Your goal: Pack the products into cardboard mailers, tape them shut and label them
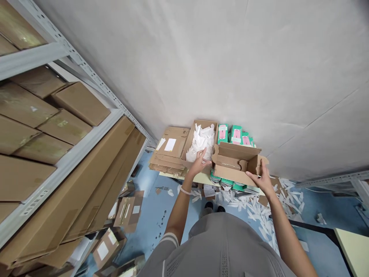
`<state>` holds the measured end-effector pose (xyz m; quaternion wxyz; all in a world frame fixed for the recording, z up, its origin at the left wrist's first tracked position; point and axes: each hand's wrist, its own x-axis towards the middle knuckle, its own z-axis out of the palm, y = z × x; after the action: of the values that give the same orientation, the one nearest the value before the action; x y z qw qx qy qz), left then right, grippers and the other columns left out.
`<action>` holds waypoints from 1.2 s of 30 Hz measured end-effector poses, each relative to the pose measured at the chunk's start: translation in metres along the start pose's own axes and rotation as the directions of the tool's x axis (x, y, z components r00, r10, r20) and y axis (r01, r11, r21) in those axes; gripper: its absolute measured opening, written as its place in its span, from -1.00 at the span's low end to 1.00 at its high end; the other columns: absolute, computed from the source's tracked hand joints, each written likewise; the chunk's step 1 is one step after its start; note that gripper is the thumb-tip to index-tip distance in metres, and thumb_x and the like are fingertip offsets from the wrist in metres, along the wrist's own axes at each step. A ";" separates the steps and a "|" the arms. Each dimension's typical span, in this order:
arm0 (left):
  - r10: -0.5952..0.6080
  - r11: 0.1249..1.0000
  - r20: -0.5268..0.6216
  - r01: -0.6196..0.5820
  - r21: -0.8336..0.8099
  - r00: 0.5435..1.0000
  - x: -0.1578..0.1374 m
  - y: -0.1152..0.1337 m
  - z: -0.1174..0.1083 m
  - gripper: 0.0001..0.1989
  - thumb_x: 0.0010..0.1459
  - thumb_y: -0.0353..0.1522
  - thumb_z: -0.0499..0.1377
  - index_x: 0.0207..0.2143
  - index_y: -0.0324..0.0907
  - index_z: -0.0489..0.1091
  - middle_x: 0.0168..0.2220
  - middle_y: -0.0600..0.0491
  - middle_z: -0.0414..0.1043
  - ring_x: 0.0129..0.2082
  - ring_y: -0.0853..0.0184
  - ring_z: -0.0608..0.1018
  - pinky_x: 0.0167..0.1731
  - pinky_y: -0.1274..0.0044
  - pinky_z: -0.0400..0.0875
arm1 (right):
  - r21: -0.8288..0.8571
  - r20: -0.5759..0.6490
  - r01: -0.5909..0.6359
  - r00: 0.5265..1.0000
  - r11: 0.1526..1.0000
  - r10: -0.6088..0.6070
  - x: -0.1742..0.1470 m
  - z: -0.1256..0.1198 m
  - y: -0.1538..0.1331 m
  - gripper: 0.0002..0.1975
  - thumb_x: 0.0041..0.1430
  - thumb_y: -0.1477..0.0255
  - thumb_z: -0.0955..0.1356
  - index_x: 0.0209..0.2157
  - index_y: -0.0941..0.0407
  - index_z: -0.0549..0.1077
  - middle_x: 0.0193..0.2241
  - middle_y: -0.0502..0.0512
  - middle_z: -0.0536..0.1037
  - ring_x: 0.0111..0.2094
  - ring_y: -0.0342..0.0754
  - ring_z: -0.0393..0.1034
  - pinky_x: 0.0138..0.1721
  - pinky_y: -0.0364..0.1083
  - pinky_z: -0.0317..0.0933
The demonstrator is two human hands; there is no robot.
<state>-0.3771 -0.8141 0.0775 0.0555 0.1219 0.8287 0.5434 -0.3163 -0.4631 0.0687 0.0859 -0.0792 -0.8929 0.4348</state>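
An open, brown cardboard box (pixel 230 171) rests tilted over several green and pink packages (pixel 236 134). My right hand (pixel 261 180) grips its right end, with the thumb on the near wall and the fingers at the end flap. The inside of this box shows bare cardboard. To its left is another cardboard box (pixel 188 144), filled with crumpled white paper strips (pixel 203 137). My left hand (pixel 200 162) is over the near edge of that filled box, fingers apart and holding nothing. Its fingertips are close to the paper strips and the tilted box's left end.
Flattened cardboard (pixel 174 152) is stacked at the left on the pale table (pixel 201 178). Metal shelving (pixel 100 129) loaded with cartons stands on the left. White paper strips (pixel 259 215) litter the blue floor, and a grey wall (pixel 219 65) rises behind.
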 end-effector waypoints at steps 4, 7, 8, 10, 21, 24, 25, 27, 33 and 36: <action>-0.141 0.948 -0.109 0.166 0.270 0.984 0.025 -0.009 -0.035 -0.39 0.37 -0.13 -0.07 0.38 -0.16 0.00 0.26 -0.21 0.16 0.16 0.17 0.43 0.19 0.37 0.25 | 0.008 -0.003 -0.017 1.000 1.000 0.017 0.000 0.001 -0.003 0.22 -0.11 -0.21 0.39 0.41 0.15 -0.10 0.29 0.40 0.15 0.30 0.33 0.02 0.25 0.23 -0.01; -0.369 0.793 -0.108 0.373 0.482 0.923 0.051 -0.014 -0.043 -0.36 0.35 -0.08 -0.07 0.38 -0.14 -0.01 0.36 -0.22 0.04 0.31 0.05 0.25 0.25 0.33 0.14 | 0.015 -0.005 -0.021 1.000 1.000 0.021 -0.002 0.002 -0.004 0.22 -0.11 -0.19 0.40 0.41 0.13 -0.10 0.30 0.39 0.14 0.30 0.33 0.03 0.26 0.24 -0.02; -0.430 0.741 -0.103 0.416 0.527 0.897 0.059 -0.016 -0.041 -0.34 0.33 -0.07 -0.04 0.38 -0.12 -0.02 0.40 -0.20 -0.06 0.34 0.02 0.19 0.27 0.30 0.10 | 0.019 -0.009 -0.020 1.000 1.000 0.020 -0.003 0.002 -0.003 0.21 -0.11 -0.19 0.40 0.41 0.12 -0.11 0.30 0.38 0.14 0.30 0.33 0.03 0.26 0.24 -0.02; -0.509 0.672 -0.105 0.470 0.572 0.855 0.073 -0.021 -0.033 -0.28 0.28 -0.05 0.05 0.39 -0.09 -0.05 0.45 -0.18 -0.26 0.39 -0.03 0.05 0.29 0.26 0.04 | 0.024 -0.013 -0.020 1.000 1.000 0.020 -0.005 0.003 -0.003 0.19 -0.10 -0.17 0.41 0.41 0.09 -0.11 0.31 0.35 0.13 0.31 0.32 0.01 0.27 0.25 -0.03; -0.647 0.529 -0.155 0.586 0.614 0.746 0.092 -0.042 0.000 -0.51 0.18 -0.22 0.27 0.11 -0.20 0.34 0.20 -0.17 0.28 0.13 0.08 0.43 0.03 0.24 0.43 | 0.037 -0.044 0.012 0.999 0.999 -0.011 -0.008 0.009 0.006 0.16 -0.07 -0.18 0.38 0.41 0.06 -0.10 0.35 0.29 0.09 0.33 0.31 -0.01 0.28 0.25 -0.04; -0.622 0.544 -0.177 0.583 0.604 0.763 0.091 -0.040 -0.004 -0.62 0.29 -0.23 0.17 0.08 -0.21 0.34 0.05 -0.08 0.40 -0.04 0.22 0.52 -0.07 0.26 0.49 | 0.049 -0.044 0.019 0.999 0.999 -0.016 -0.007 0.010 0.010 0.17 -0.08 -0.18 0.38 0.41 0.09 -0.10 0.35 0.31 0.08 0.34 0.30 -0.04 0.29 0.24 -0.06; -0.612 0.550 -0.190 0.586 0.596 0.768 0.091 -0.039 -0.006 -0.62 0.28 -0.23 0.17 0.08 -0.21 0.34 0.05 -0.08 0.40 -0.04 0.22 0.52 -0.07 0.27 0.49 | 0.053 -0.045 0.022 0.999 0.998 -0.020 -0.006 0.011 0.011 0.17 -0.08 -0.18 0.38 0.41 0.09 -0.10 0.36 0.31 0.07 0.34 0.30 -0.04 0.29 0.24 -0.07; -0.592 0.562 -0.221 0.593 0.576 0.775 0.091 -0.036 -0.008 -0.62 0.28 -0.23 0.18 0.09 -0.20 0.34 0.06 -0.08 0.39 -0.03 0.21 0.51 -0.07 0.27 0.49 | 0.057 -0.049 0.031 0.998 0.998 -0.028 -0.006 0.011 0.011 0.17 -0.08 -0.18 0.38 0.41 0.10 -0.11 0.36 0.32 0.07 0.34 0.30 -0.05 0.29 0.24 -0.07; -0.492 0.623 -0.347 0.602 0.500 0.798 0.086 -0.015 -0.018 -0.75 0.27 -0.39 0.15 -0.03 -0.26 0.47 -0.01 -0.24 0.48 0.00 0.11 0.54 -0.04 0.33 0.44 | 0.049 -0.045 -0.001 0.999 0.999 0.003 -0.007 0.009 0.006 0.17 -0.08 -0.19 0.38 0.41 0.07 -0.11 0.35 0.29 0.09 0.33 0.30 -0.01 0.29 0.23 -0.05; -0.425 0.669 -0.407 0.584 0.460 0.808 0.074 -0.002 -0.030 -0.73 0.23 -0.49 0.10 -0.10 -0.28 0.55 -0.10 -0.30 0.55 -0.03 0.06 0.58 -0.07 0.38 0.43 | 0.047 -0.041 -0.008 0.999 0.999 0.009 -0.007 0.009 0.004 0.17 -0.08 -0.18 0.38 0.41 0.07 -0.11 0.35 0.29 0.09 0.33 0.30 -0.02 0.29 0.23 -0.04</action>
<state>-0.4550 -0.8224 0.0913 0.0549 -0.1777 0.9511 0.2465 -0.3109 -0.4693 0.0590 0.1041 -0.0898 -0.8801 0.4544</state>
